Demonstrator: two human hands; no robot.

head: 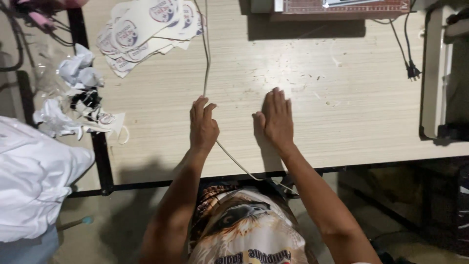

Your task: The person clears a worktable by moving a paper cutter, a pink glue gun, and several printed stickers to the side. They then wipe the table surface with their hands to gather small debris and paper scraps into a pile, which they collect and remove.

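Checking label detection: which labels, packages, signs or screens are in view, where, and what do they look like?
Printed labels: fanned stack, far left of table; white cut-outs, round blue-red emblem.
Loose label: table's left edge, by crumpled white paper; white, small round emblem.
Flat framed panel: top edge; reddish patterned border, mostly cropped.
No screens or signs show.
Left hand lies on a pale cord; right hand flat on bare tabletop.

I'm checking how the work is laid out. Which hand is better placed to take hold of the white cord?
Probably the left hand: its fingers lie right beside the white cord. The right hand rests flat on the table, farther away.
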